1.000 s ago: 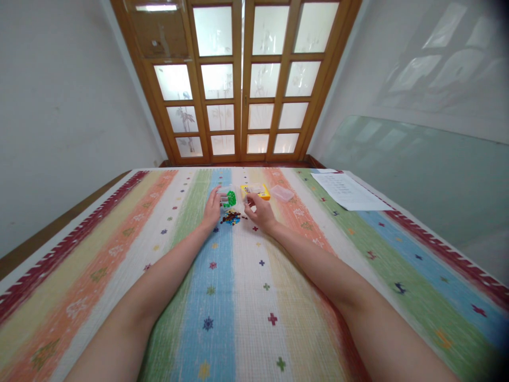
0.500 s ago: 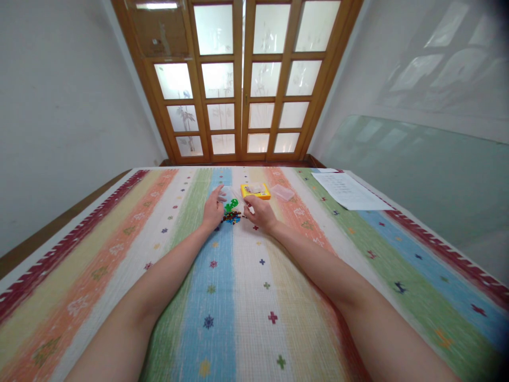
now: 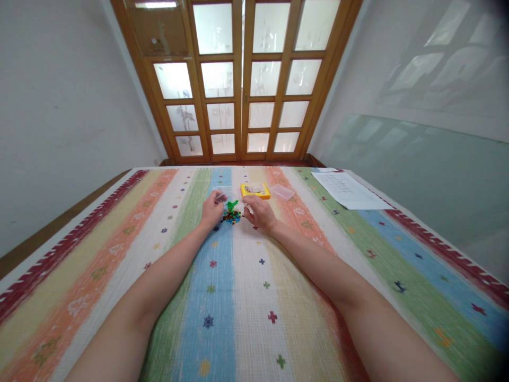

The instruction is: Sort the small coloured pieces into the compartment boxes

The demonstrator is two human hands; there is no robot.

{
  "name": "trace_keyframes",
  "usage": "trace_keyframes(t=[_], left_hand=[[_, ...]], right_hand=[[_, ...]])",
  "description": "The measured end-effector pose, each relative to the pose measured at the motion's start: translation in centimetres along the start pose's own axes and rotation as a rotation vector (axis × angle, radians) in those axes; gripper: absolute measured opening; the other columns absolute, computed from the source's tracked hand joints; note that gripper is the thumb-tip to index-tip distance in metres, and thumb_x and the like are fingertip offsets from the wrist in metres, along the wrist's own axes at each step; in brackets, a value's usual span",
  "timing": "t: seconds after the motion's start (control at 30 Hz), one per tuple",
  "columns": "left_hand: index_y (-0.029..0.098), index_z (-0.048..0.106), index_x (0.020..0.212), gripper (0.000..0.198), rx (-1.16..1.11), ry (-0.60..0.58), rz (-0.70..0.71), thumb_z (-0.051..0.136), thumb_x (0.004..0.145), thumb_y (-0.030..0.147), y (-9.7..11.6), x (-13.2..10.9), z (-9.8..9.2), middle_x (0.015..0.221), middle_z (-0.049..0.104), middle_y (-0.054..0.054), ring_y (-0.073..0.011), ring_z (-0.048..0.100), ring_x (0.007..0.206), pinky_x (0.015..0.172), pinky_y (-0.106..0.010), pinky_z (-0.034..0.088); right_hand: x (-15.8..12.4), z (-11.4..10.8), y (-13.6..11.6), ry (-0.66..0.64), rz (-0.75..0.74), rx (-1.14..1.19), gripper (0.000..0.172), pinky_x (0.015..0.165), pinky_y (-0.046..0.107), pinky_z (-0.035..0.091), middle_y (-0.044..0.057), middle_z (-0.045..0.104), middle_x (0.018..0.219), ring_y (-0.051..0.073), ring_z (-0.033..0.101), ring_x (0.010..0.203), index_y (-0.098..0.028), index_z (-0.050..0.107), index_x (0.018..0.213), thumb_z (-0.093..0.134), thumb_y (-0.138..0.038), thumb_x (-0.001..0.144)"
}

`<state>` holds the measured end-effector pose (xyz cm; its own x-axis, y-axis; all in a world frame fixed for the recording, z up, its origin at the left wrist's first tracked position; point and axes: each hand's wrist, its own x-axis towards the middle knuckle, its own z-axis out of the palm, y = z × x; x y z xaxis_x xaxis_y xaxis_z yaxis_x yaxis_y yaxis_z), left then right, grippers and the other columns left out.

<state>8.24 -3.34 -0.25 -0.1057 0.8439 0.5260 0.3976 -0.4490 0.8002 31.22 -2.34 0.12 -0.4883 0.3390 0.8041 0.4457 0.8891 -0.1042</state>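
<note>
On the blue stripe of the cloth is a heap of small beads [image 3: 231, 217], dark red, brown and blue, with bright green pieces [image 3: 232, 205] on its far side. A see-through plastic container [image 3: 227, 194] is tilted just beyond and above the heap; its exact shape is hard to make out. My left hand [image 3: 212, 208] grips it at the left with bent fingers. My right hand [image 3: 258, 211] is closed at its right side, fingertips partly hidden. Both hands flank the beads closely.
Just past my right hand lies a yellow box [image 3: 264, 192] with a small clear packet on it. A clear plastic tray or lid [image 3: 282, 192] is beside it. Printed paper [image 3: 345, 190] rests at the far right of the striped tablecloth [image 3: 246, 297]. Glazed wooden doors [image 3: 243, 106] stand behind.
My left hand's fingers, raised before, are now curled around the container's edge. The green pieces have shifted and spread lower onto the heap. My right hand has barely moved.
</note>
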Motion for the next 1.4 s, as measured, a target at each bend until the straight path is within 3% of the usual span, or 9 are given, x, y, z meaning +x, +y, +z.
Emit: trace_keyframes(t=[0.63,0.77,0.9,1.03,1.27,1.4], left_hand=[[0.024,0.061,0.105,0.032,0.062,0.046,0.077,0.055,0.078,0.009,1.7,-0.3,-0.2,0.101,0.075,-0.003,-0.0224,0.073,0.095,0.088,-0.038,0.058],[0.024,0.061,0.103,0.029,0.032,0.035,0.041,0.055,0.078,0.011,1.7,-0.4,0.0,0.100,0.074,-0.003,-0.0216,0.072,0.094,0.088,-0.037,0.059],[0.023,0.060,0.098,0.023,-0.117,0.068,-0.026,0.059,0.076,0.017,1.1,0.0,0.5,0.099,0.072,-0.003,-0.0213,0.071,0.096,0.089,-0.038,0.059],[0.022,0.059,0.097,0.028,-0.368,0.003,-0.128,0.068,0.070,0.021,0.7,0.3,1.0,0.096,0.069,-0.002,-0.0197,0.069,0.094,0.085,-0.034,0.060],[0.022,0.054,0.129,0.057,-0.822,-0.248,-0.303,0.069,0.074,0.025,1.8,-0.2,0.9,0.116,0.073,-0.005,-0.0210,0.074,0.100,0.096,-0.042,0.060],[0.024,0.046,0.145,0.068,-0.839,-0.229,-0.345,0.071,0.083,0.035,1.5,-0.2,1.0,0.125,0.072,-0.008,-0.0202,0.076,0.098,0.097,-0.041,0.060]], right_hand=[[0.2,-1.0,0.0,-0.043,0.025,0.032,0.039,0.106,0.051,0.054,0.014,0.064,0.132,0.029,0.061,0.123,-0.024,0.057,0.139,0.047,-0.034,0.103],[0.1,-0.9,0.1,-0.039,0.055,0.025,0.040,0.106,0.052,0.054,0.014,0.064,0.134,0.030,0.061,0.124,-0.025,0.057,0.141,0.047,-0.037,0.104],[0.2,-0.8,0.1,-0.049,0.060,0.015,0.043,0.111,0.052,0.052,0.015,0.061,0.140,0.030,0.058,0.131,-0.025,0.055,0.146,0.051,-0.037,0.105],[0.3,-0.8,0.0,-0.097,0.062,-0.019,0.050,0.119,0.052,0.046,0.014,0.048,0.158,0.030,0.048,0.145,-0.028,0.051,0.153,0.056,-0.041,0.105],[0.0,-0.6,0.4,-0.127,0.148,-0.041,0.056,0.121,0.054,0.045,0.010,0.037,0.167,0.030,0.043,0.150,-0.034,0.043,0.161,0.055,-0.040,0.106],[0.2,-0.9,0.3,-0.162,0.144,-0.041,0.062,0.123,0.054,0.043,0.007,0.028,0.173,0.030,0.036,0.155,-0.037,0.037,0.164,0.058,-0.038,0.105]])
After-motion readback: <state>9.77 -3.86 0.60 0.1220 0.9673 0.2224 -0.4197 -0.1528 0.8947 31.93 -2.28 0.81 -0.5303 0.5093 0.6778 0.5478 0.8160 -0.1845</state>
